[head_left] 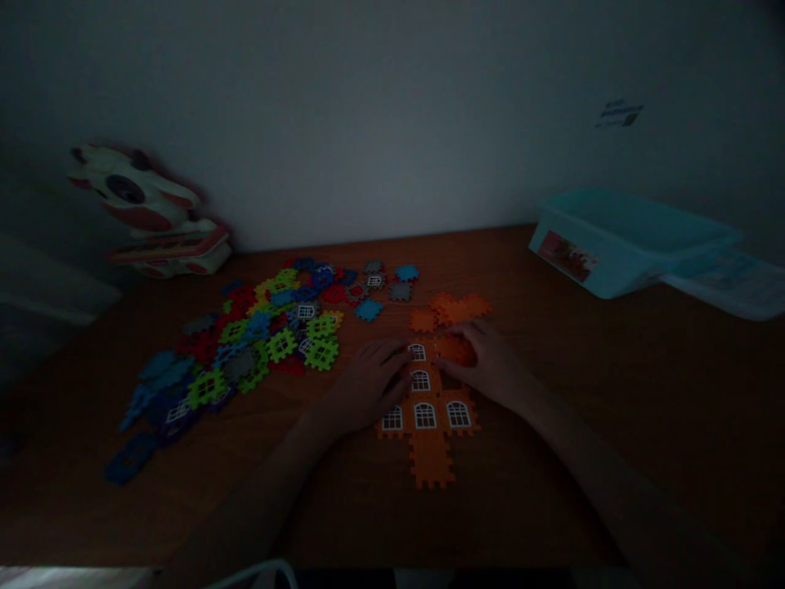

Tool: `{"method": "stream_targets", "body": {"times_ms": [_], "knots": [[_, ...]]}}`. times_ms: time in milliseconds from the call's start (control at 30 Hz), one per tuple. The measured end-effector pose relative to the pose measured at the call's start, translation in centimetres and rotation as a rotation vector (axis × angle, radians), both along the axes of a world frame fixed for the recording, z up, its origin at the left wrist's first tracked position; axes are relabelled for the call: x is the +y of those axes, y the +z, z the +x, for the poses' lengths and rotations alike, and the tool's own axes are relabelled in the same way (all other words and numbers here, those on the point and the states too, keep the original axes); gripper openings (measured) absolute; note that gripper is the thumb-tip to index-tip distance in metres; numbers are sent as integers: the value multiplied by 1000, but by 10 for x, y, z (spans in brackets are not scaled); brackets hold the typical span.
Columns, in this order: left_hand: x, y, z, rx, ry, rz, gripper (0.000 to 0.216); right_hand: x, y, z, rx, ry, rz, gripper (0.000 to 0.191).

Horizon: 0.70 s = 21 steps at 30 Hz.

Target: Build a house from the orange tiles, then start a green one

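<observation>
An assembly of orange interlocking tiles (432, 458), several with white arched windows, lies flat on the table in front of me. My left hand (371, 383) is at its left edge, fingers and thumb curled against the upper window tiles. On the other side, my right hand (487, 364) pinches a plain orange tile (455, 350) between thumb and fingers, at the assembly's upper right. Whether that tile is locked to its neighbour, I cannot tell. Just beyond, more loose orange tiles (459, 307) lie in a small group.
A wide heap of coloured interlocking tiles (245, 343) spreads over the left of the table (589, 393). A toy cow with a keyboard (177, 245) stands at the back left. At the back right sit a light-blue plastic box (613, 254) and a clear lid (729, 286).
</observation>
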State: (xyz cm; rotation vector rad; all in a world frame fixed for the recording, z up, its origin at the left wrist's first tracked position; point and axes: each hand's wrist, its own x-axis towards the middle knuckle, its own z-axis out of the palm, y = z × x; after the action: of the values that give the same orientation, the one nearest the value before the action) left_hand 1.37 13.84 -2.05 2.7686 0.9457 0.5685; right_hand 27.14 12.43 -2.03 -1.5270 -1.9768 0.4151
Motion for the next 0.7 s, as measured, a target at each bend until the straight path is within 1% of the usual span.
{"method": "stream_targets", "body": {"times_ms": [167,400,567,700], "knots": [[-1,0,0,-11,-4,9,35,1,-2,1,33,5,-4,27],[0,-1,-1,-19,-11,11,35,-3,-4,-10,93,-42,22,36],[0,-1,-1,-10,-14,4,35,-3,-4,-17,107,-107,60,28],[0,0,0,-14,-1,-1,34,0,-2,-15,159,-124,75,22]]}}
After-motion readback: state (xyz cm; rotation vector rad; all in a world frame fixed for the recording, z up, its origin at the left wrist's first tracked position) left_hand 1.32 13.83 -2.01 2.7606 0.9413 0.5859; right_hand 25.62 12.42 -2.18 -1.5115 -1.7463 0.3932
